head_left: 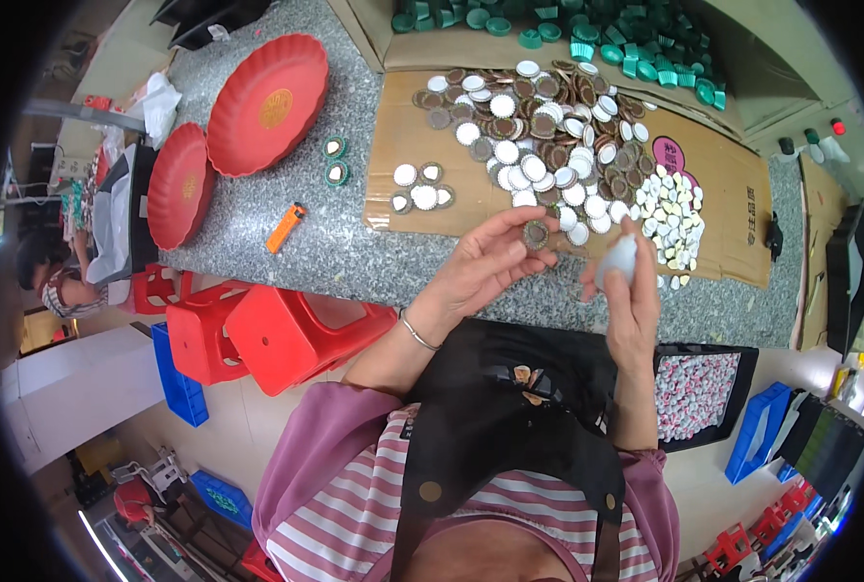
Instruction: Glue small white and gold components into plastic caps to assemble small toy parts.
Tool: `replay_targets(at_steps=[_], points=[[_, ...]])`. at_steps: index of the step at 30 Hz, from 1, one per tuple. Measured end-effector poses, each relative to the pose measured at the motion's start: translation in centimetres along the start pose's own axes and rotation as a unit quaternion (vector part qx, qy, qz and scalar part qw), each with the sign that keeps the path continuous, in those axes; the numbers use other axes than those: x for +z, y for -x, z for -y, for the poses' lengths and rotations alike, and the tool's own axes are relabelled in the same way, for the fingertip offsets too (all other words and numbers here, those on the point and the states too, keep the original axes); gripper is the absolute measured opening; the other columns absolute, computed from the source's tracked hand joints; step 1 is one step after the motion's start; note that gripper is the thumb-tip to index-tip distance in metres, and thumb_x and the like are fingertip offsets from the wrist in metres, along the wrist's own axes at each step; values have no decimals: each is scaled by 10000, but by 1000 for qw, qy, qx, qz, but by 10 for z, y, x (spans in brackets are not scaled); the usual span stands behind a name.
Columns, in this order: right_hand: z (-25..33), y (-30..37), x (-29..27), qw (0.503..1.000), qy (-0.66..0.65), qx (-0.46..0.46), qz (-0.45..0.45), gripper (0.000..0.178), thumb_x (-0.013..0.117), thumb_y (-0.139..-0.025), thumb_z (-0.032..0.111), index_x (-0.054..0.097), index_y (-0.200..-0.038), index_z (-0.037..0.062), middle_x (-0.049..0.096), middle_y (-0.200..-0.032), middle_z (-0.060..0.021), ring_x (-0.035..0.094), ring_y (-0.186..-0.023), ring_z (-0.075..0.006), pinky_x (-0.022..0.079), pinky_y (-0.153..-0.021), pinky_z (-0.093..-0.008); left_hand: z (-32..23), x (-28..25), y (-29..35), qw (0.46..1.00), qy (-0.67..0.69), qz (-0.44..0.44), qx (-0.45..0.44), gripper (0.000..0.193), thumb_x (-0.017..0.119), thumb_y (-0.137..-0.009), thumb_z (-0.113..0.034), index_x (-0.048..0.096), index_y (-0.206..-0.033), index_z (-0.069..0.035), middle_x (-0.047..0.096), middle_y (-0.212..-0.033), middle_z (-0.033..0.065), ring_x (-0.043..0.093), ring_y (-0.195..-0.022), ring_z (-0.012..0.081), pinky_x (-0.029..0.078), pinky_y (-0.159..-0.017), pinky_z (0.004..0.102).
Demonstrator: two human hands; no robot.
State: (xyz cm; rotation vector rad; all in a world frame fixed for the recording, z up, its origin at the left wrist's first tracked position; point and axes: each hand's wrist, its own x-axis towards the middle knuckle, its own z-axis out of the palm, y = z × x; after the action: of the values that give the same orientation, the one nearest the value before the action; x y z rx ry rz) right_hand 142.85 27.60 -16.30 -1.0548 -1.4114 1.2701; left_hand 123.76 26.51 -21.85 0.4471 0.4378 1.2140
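Note:
My left hand pinches a small round brown cap with a crimped rim between thumb and fingers, over the front edge of a flat cardboard sheet. My right hand, a little to the right, is wrapped round a small pale bottle that looks like a squeeze bottle. Just beyond both hands spreads a heap of similar caps, some white side up, some brown. Right of the heap lies a pile of small white and yellowish pieces. A small group of caps sits apart at left, several with white pieces on them.
Small green fluted cups fill an open box at the back. On the grey counter are two green cups with white pieces, an orange lighter and two red fluted trays. Red stools and a black tray of wrapped pieces are below.

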Motion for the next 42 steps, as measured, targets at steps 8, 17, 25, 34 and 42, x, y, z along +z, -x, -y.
replay_targets(at_steps=[8,17,25,34,42], points=[[2,21,-29,991,-22,-88,-96,374,733,-675,-36,501,-966,1,584,-974,-136,596,-857,-200,482,-771,-289,0,3,-9,998,13,54,-1,389,499,-907,-62,420,-1288,-46,513,-1224,127,561,-1060,230,465,-925,325],[9,13,-20,972,45,-201,-114,344,715,-736,124,527,-991,-11,566,-971,-161,569,-833,-224,470,-735,-326,7,4,-13,999,-3,50,14,371,487,-915,-68,425,-1280,-40,508,-1235,129,534,-1109,240,444,-952,338],[17,10,-14,942,202,-265,-50,337,710,-752,121,549,-1012,-20,615,-915,-164,599,-825,-268,488,-718,-338,6,4,-10,999,-5,41,8,375,514,-903,-81,443,-1268,-33,512,-1234,127,533,-1106,221,438,-963,346],[20,7,-10,924,260,-278,-28,361,737,-721,109,561,-1023,21,615,-936,-138,608,-807,-278,499,-699,-346,4,5,-9,999,2,46,7,383,555,-882,-96,468,-1252,-48,525,-1218,114,513,-1123,196,432,-965,341],[18,6,-9,922,265,-281,-27,358,746,-710,105,567,-1008,18,622,-922,-143,614,-812,-274,496,-699,-351,4,5,-9,999,5,44,-1,394,576,-871,-102,473,-1249,-55,526,-1217,113,544,-1075,190,447,-940,333]])
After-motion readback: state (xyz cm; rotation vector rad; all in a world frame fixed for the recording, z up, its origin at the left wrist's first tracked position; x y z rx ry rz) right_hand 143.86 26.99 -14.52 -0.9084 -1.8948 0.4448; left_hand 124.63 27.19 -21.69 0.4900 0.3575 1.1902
